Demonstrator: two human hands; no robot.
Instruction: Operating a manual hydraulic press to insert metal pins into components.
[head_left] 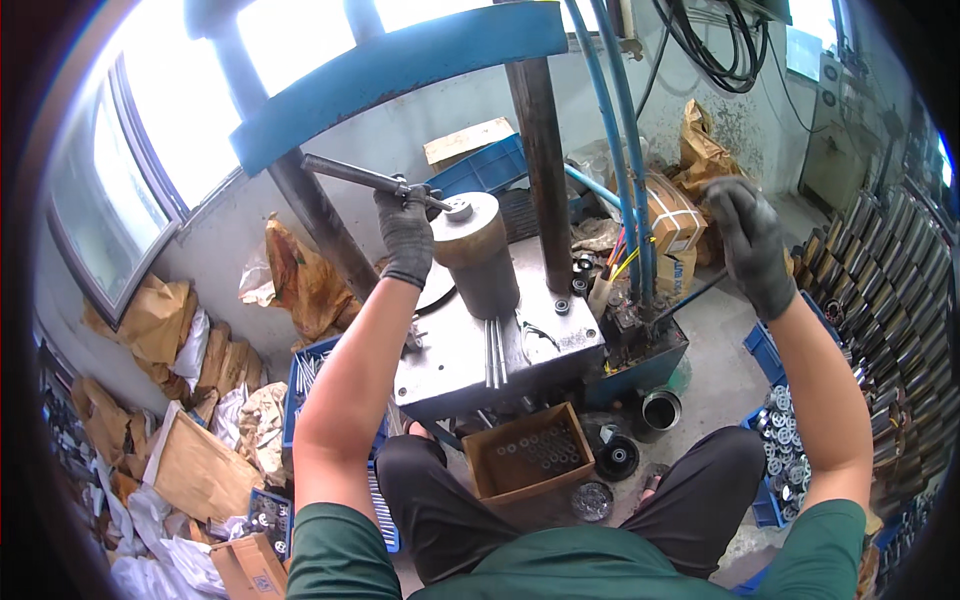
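Observation:
My left hand point(406, 232), in a dark glove, grips a long grey metal rod point(345, 172) laid across the top of a brown steel cylinder point(478, 252). The cylinder stands upright on the grey press table point(450, 350), beside a dark steel column point(543, 150). My right hand point(752, 243), also gloved, is closed around the top of a thin dark lever point(690, 296) that slants down to the right side of the machine. Several thin steel pins point(493, 352) lie on the table in front of the cylinder.
A cardboard box point(527, 455) of round metal rings sits between my knees. Blue crates point(778, 440) of parts stand at the right, with racks of steel rollers point(890, 290) beyond. Brown paper sacks point(200, 370) and bags pile up at the left under the window. Blue hoses point(620, 150) hang behind.

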